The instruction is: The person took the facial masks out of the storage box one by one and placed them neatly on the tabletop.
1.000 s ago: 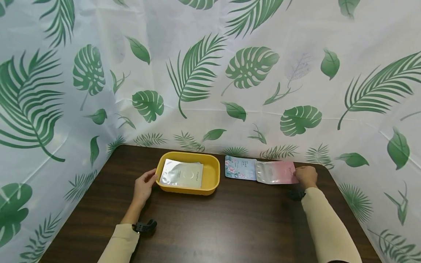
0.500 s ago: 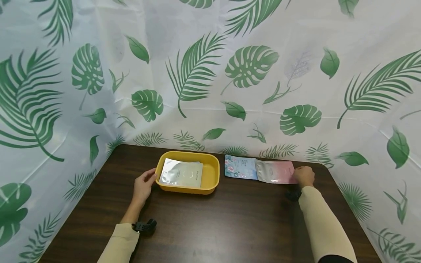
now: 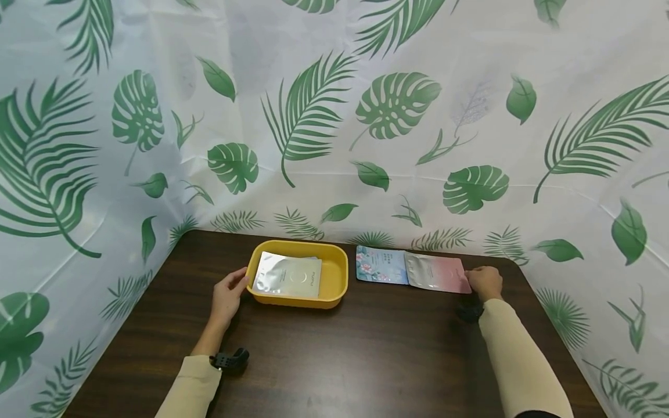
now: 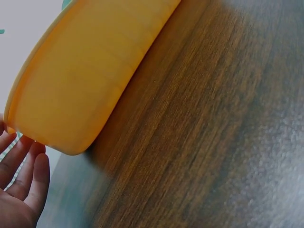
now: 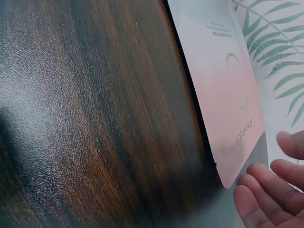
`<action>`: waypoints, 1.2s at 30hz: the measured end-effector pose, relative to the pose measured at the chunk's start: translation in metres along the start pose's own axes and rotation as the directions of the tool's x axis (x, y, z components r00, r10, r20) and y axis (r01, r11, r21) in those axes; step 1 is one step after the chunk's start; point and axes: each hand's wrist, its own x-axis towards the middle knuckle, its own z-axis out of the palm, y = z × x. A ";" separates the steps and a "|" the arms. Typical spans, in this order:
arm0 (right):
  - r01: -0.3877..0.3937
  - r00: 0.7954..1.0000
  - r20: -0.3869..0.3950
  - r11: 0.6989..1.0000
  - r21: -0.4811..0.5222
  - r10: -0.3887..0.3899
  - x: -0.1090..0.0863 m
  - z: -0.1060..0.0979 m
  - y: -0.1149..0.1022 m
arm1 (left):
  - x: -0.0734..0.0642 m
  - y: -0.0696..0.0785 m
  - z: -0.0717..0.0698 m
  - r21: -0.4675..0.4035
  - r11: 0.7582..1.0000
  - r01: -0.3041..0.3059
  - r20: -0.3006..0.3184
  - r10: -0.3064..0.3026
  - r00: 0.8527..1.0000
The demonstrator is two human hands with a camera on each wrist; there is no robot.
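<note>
My left hand (image 3: pixel 229 295) touches the left end of a yellow plastic tray (image 3: pixel 334 302) with its fingertips; in the left wrist view its loosely extended fingers (image 4: pixel 40 178) meet the outer wall. Inside the tray lie silvery-white flat pouches (image 3: pixel 289 277), one on top of another. Across the table, a pink-and-silver pouch (image 3: pixel 441 273) lies flat, its left end up against a blue flowered pouch (image 3: pixel 380 265). Beside its right end is my right hand (image 3: pixel 485 283). In the right wrist view, the thumb and the bent fingers (image 5: pixel 247 202) stand apart, with nothing between them, right by the pouch's corner.
The dark wood-grain table (image 3: pixel 345 360) runs back to a white curtain (image 3: pixel 324 197) printed with green leaves. Each wrist wears a black strap (image 3: pixel 230 360), with pale sleeves (image 3: pixel 525 360) behind.
My right hand has drawn back slightly to the right from the pink pouch, so its right edge now shows. That pouch has shifted a little left. My left hand stays at the tray.
</note>
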 end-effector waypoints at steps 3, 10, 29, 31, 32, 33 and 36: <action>-0.018 1.000 0.011 0.999 0.037 0.018 -0.001 0.000 -0.001 | 0.000 0.000 0.000 -0.001 1.000 -0.001 0.000 0.001 1.000; -0.025 1.000 -0.011 0.996 0.082 0.026 -0.004 -0.003 -0.012 | 0.000 0.001 0.000 -0.002 1.000 -0.007 -0.004 0.007 1.000; -0.029 0.960 0.269 0.934 0.357 -0.073 -0.015 -0.003 -0.050 | -0.002 0.001 0.001 -0.019 1.000 0.001 0.004 -0.001 1.000; -0.033 0.949 0.301 0.925 0.378 -0.089 -0.020 -0.003 -0.055 | -0.002 0.000 0.001 -0.021 1.000 -0.003 0.004 0.003 1.000; -0.034 0.946 0.310 0.922 0.387 -0.096 -0.022 -0.003 -0.059 | -0.002 -0.001 0.001 -0.022 1.000 -0.005 0.003 0.005 1.000; -0.032 0.943 0.316 0.918 0.396 -0.104 -0.025 -0.003 -0.062 | -0.002 -0.001 0.001 -0.023 1.000 -0.008 0.001 0.008 1.000; -0.035 0.937 0.328 0.907 0.419 -0.116 -0.032 -0.002 -0.072 | -0.001 -0.002 0.001 -0.023 1.000 -0.017 -0.003 0.017 1.000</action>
